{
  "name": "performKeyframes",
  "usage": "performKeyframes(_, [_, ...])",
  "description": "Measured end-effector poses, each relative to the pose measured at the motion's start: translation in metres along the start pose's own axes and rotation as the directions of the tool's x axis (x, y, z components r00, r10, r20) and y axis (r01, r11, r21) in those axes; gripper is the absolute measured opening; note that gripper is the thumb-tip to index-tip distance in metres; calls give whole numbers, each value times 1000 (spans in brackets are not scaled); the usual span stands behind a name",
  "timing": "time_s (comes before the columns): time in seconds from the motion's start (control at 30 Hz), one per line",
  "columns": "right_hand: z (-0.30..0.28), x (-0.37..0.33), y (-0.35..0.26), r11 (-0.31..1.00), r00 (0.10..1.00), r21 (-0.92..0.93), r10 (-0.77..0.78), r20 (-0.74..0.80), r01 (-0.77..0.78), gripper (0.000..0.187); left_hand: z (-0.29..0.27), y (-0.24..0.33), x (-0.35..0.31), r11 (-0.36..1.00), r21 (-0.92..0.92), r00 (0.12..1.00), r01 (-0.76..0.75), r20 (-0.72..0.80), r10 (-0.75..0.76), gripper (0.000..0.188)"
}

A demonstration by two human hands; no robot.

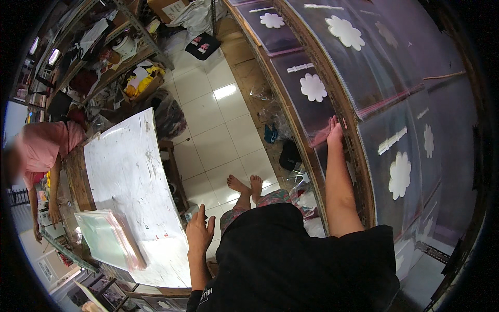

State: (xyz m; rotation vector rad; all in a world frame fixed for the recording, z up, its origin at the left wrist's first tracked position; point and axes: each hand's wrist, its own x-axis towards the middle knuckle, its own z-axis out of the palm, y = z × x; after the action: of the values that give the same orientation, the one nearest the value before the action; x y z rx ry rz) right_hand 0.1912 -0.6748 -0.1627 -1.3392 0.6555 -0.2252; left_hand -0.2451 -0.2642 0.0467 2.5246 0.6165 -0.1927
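My right hand reaches out to a long wooden rack. Its fingers are stretched out beside the lower pinkish edge of a clear plastic sheet printed with a white flower shape; whether they touch it I cannot tell. Another printed clear sheet lies farther along the same strip. Beyond the wooden rail, larger clear sheets carry similar white flowers and short white bars. My left hand hangs near the edge of a white board-topped table, fingers apart and holding nothing.
On the white table lies a stack of clear sheets. A person in a pink shirt bends beside it. Tiled floor runs between table and rack, with a black cloth and a dark cap along it. Cluttered shelves stand far left.
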Motion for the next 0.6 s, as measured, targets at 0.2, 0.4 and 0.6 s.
performKeyframes(0.2, [0,-3,-2,992,1000,-125,-26,-6,25,38,5,-6,-9,999,-41,1000,6,7,-6,50])
performKeyframes(0.4, [-4,-11,-11,930,995,-355,-100,-5,91,38,14,-20,-16,999,-44,999,16,32,-15,51])
performKeyframes(0.6, [32,-53,-36,376,895,-845,-380,234,380,38,14,-13,-35,980,-124,988,152,32,-150,52])
